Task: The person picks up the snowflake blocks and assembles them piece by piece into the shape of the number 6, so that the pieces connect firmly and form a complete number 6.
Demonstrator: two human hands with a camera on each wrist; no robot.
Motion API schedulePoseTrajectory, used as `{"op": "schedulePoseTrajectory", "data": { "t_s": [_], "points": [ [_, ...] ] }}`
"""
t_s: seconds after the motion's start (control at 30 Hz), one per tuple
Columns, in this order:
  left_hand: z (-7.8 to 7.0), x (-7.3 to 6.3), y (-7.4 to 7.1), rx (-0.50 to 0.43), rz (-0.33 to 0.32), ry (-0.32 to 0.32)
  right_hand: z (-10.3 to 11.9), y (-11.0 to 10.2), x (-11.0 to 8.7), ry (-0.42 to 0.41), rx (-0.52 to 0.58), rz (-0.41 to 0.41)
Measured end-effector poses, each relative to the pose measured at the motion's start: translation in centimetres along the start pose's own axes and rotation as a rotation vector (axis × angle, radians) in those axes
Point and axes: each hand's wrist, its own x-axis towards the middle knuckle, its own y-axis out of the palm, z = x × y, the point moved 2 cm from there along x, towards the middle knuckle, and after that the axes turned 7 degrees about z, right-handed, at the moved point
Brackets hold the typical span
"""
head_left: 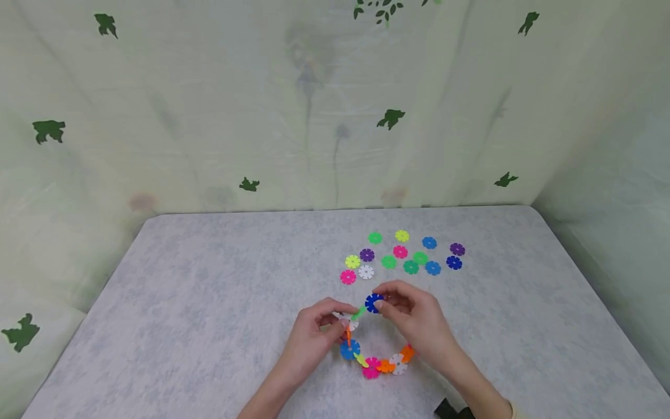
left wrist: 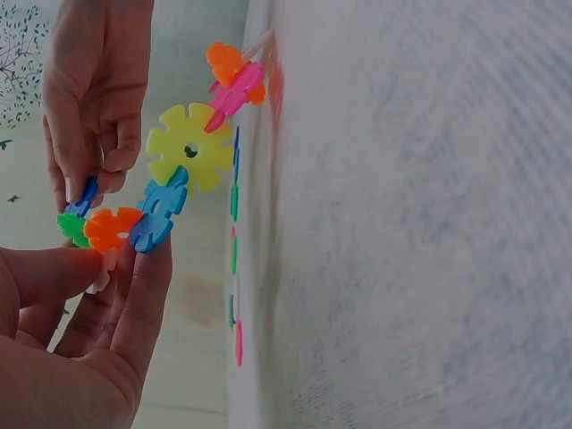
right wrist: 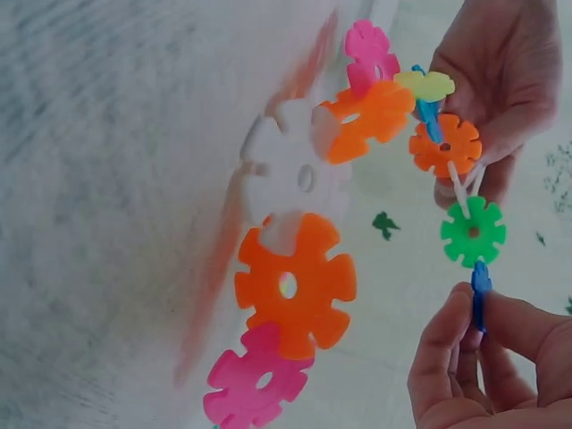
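Hands (head_left: pixel 316 331) (head_left: pixel 416 317) pinching notched plastic discs (head_left: pixel 371 303), centre-holed, mottled tabletop (head_left: pixel 209 302)

I have broad room over the bare tabletop (head_left: pixel 173 314) left of the left hand (head_left: pixel 312 331), more right of the right hand (head_left: pixel 417 318). Beyond the hands, loose discs (head_left: pixel 410 267) leave a narrow strip. The chain of discs (head_left: pixel 369 372) bows across the near side, and a dark blue disc (head_left: pixel 373 303) bars the far-side gap; whether the chain touches the tabletop, I can't quite tell. A black object (head_left: pixel 445 409) sits near the right forearm (head_left: pixel 478 384); a curtain (head_left: pixel 220 116) backs the far edge.
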Motion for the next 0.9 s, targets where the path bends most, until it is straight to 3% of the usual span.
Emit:
{"op": "schedulePoseTrajectory", "data": {
  "t_s": [0.2,0.43,0.6,0.77,0.9],
  "points": [
    [-0.1,-0.1,0.1,0.04,0.009,0.037,0.3,0.6,-0.3,-0.038,-0.098,-0.04],
    [0.0,-0.3,0.0,0.092,0.009,0.085,0.2,1.0,-0.2,-0.087,-0.116,0.004],
    [0.1,-0.1,0.2,0.047,0.03,0.053,-0.1,1.0,-0.1,-0.069,-0.062,0.036],
    [0.1,0.2,0.6,-0.06,0.059,0.039,-0.7,0.9,0.1,-0.047,0.05,0.112],
    [0.1,0.2,0.9,-0.095,0.07,0.035,-0.8,1.0,0.3,-0.042,0.028,0.141]
  ]
}}
